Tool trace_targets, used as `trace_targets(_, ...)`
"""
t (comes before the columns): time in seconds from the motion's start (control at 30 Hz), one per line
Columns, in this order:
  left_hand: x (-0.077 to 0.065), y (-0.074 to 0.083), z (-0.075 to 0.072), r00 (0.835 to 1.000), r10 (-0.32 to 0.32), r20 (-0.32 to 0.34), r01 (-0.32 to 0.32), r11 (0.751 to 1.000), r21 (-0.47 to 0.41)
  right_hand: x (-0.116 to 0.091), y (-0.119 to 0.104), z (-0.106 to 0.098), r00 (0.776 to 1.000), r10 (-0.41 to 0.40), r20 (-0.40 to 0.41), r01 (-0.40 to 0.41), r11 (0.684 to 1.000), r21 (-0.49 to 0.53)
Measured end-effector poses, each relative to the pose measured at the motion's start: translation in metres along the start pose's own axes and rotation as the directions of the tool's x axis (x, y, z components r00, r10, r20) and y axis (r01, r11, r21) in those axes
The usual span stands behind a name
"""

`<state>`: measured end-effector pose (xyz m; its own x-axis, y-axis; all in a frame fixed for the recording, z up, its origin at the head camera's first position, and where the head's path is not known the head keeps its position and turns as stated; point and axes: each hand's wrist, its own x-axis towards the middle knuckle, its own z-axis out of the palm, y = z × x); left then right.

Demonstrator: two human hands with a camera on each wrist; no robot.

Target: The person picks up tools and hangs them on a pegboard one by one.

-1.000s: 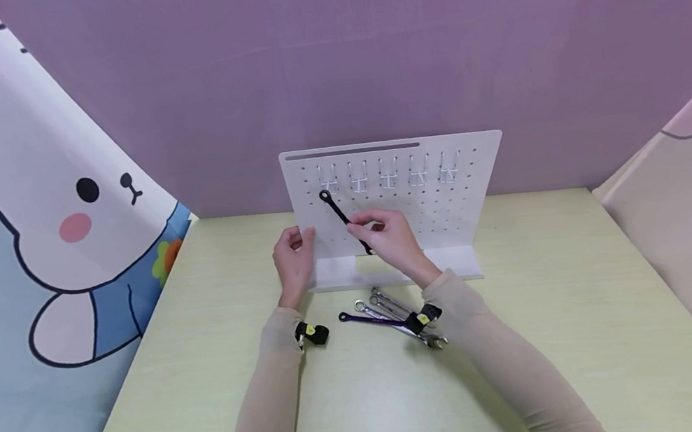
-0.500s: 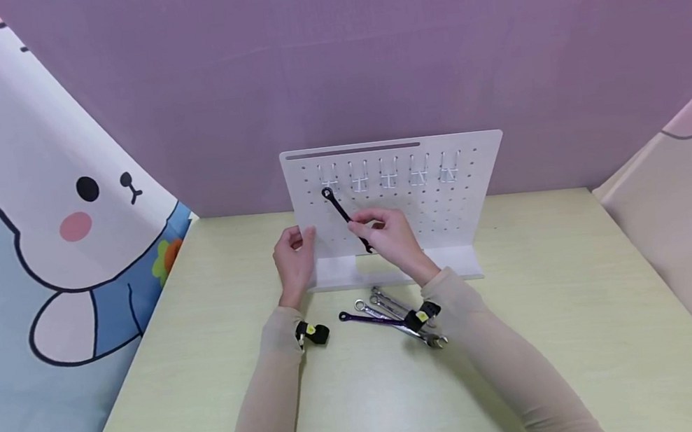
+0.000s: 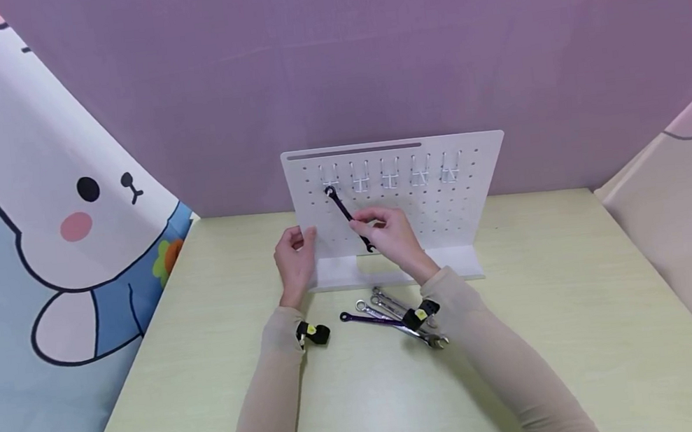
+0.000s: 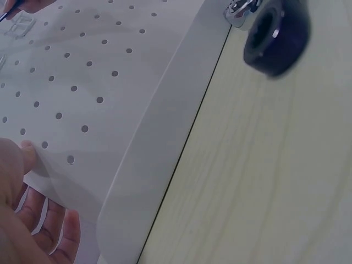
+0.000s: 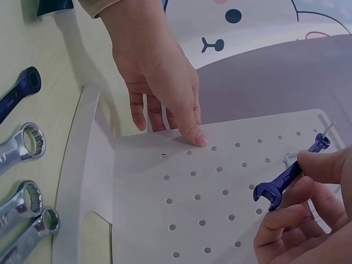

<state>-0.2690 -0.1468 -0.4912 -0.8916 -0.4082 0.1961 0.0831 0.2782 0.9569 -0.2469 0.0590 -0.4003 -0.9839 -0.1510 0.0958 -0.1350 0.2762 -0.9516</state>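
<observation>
A white pegboard (image 3: 403, 213) stands upright on its base. My left hand (image 3: 295, 260) holds its left edge, thumb on the front face and fingers behind, as the right wrist view shows. My right hand (image 3: 391, 238) pinches a dark blue combination wrench (image 5: 287, 177) around its shank between thumb and fingers. That wrench leans across the board, ring end up and to the left, open end down. Its ring end is right at the tip of the leftmost wire hook (image 3: 329, 175). In the right wrist view a hook prong shows at the ring.
Several more wire hooks (image 3: 419, 171) line the board's upper part. In front of the base, several silver wrenches (image 3: 387, 303) and a dark purple-blue wrench (image 3: 366, 319) lie in a loose pile on the table (image 3: 366, 411), partly under my right wrist's camera (image 3: 421, 314).
The wrench in my right hand has shifted slightly up and right, its ring end coming to the leftmost hook. My left hand stays on the pegboard's edge.
</observation>
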Motion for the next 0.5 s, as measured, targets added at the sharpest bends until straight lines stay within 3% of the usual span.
trace_targets(0.5, 0.0002, 0.0011, 0.0002, 1.0, -0.02, 0.01, 0.02, 1.0, 0.002, 0.0032, 0.0007, 0.0061, 0.999, 0.036, 0.019, -0.036, 0.999, 0.017)
